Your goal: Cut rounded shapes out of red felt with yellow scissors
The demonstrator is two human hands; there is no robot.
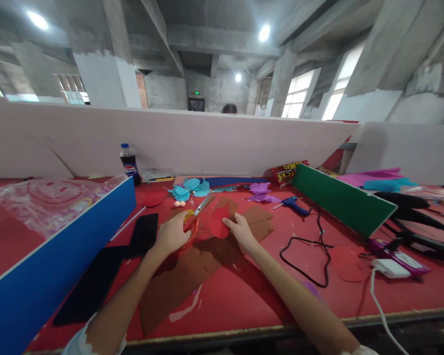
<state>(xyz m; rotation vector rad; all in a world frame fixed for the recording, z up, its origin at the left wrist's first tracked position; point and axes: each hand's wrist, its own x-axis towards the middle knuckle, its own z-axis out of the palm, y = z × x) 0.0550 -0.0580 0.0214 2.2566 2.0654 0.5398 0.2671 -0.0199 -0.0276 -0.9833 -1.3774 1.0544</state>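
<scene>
My left hand (172, 232) is closed around the orange-and-yellow handles of a pair of scissors (199, 209), whose blades point up and to the right, away from me. In my right hand (240, 230) a round piece of red paper (218, 223) is pinched between thumb and fingers, just right of the blades. Beneath both hands lie pieces of brown paper (187, 271) on the red tabletop. Beyond them sit a blue paper flower (192, 189) and a purple paper flower (259, 191). Some small pale beads (179, 203) rest near the blue flower.
A blue board (70, 256) and a green board (340, 202) stand upright at the sides. On the left are a phone (143, 235), a dark tablet (92, 283) and a cola bottle (129, 165). A glue gun (296, 205) with a black cord lies right, near a purple power strip (414, 266).
</scene>
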